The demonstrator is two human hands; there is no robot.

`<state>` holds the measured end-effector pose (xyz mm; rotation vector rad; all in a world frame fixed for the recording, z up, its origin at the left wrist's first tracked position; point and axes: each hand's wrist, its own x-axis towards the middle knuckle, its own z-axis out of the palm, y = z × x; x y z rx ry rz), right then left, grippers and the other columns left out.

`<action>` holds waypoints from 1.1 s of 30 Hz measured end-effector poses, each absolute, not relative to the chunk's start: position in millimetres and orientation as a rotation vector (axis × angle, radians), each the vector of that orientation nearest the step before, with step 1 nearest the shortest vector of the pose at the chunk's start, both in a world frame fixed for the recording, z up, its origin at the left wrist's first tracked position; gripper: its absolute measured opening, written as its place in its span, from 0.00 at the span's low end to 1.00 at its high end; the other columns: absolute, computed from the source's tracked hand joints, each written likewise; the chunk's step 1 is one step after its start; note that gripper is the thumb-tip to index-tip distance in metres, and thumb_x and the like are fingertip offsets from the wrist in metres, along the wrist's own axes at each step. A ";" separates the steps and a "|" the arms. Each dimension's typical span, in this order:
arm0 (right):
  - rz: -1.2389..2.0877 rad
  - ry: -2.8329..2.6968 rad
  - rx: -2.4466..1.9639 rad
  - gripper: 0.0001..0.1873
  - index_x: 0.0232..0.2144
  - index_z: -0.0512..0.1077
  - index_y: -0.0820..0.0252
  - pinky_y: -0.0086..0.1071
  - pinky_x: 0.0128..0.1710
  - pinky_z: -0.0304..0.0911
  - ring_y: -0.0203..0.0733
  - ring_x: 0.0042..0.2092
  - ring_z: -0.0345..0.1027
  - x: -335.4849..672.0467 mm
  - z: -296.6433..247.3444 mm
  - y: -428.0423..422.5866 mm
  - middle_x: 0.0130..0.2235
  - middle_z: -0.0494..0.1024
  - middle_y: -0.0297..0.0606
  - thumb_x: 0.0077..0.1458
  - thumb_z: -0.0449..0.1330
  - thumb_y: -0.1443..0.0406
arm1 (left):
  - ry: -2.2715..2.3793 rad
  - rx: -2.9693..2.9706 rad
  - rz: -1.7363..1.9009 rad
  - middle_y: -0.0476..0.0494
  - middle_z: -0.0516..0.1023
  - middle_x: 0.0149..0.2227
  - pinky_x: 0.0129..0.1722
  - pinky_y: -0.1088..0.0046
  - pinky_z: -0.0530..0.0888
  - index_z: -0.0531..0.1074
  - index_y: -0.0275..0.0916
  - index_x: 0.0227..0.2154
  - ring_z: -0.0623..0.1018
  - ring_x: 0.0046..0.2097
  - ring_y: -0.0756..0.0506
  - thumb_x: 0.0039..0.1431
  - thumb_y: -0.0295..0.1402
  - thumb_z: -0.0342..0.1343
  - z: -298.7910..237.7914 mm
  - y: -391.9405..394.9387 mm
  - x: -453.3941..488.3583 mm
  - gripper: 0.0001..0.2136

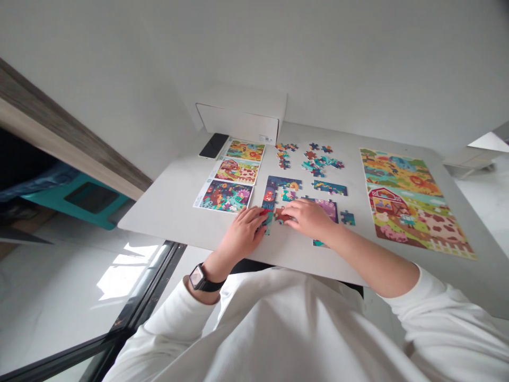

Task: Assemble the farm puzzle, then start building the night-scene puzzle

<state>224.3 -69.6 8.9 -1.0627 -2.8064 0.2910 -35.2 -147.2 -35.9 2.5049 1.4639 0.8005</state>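
My left hand (247, 229), wearing a black watch (198, 277), rests with curved, slightly parted fingers on the lower left of a partly joined jigsaw (269, 195). Its fingertips touch the teal corner pieces there. My right hand (309, 216) has its thumb and fingers closed on a brown puzzle piece (280, 216), just right of that left edge; the fingers partly cover the piece. A purple joined section (329, 208) lies partly under the right hand. Beside it is a loose dark blue piece (347, 217). Above sits a joined dark blue strip (330, 187).
Loose puzzle pieces (318, 162) lie farther back, with a smaller group (283, 156) to their left. A picture sheet (234, 171), a phone (214, 145) and a white box (238, 121) are at the back left. Two finished jigsaws (415, 204) lie right on the white table (170, 201).
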 end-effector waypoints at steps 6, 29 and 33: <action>0.308 -2.777 -1.016 0.10 0.50 0.85 0.55 0.46 0.58 0.69 0.52 0.53 0.77 226.0 4.1 -67.0 0.53 0.85 0.46 0.66 0.69 0.65 | 1.443 2.479 0.800 0.37 0.78 0.65 0.72 0.44 0.70 0.79 0.43 0.60 0.75 0.68 0.34 0.74 0.31 0.55 -37.3 -147.4 -37.2 0.17; 0.324 -2.813 -1.052 0.09 0.48 0.85 0.55 0.44 0.58 0.68 0.52 0.54 0.76 218.4 9.5 -69.5 0.52 0.84 0.45 0.66 0.69 0.66 | 1.461 2.441 0.806 0.36 0.78 0.64 0.73 0.43 0.68 0.78 0.43 0.60 0.76 0.67 0.34 0.73 0.30 0.55 -34.9 -149.0 -34.9 0.17; 0.324 -2.791 -1.072 0.09 0.48 0.85 0.54 0.43 0.57 0.69 0.52 0.53 0.76 216.4 9.0 -71.4 0.51 0.83 0.44 0.67 0.69 0.65 | 1.452 2.438 0.797 0.37 0.77 0.64 0.73 0.43 0.68 0.78 0.45 0.60 0.75 0.68 0.35 0.73 0.30 0.55 -34.2 -148.9 -35.0 0.17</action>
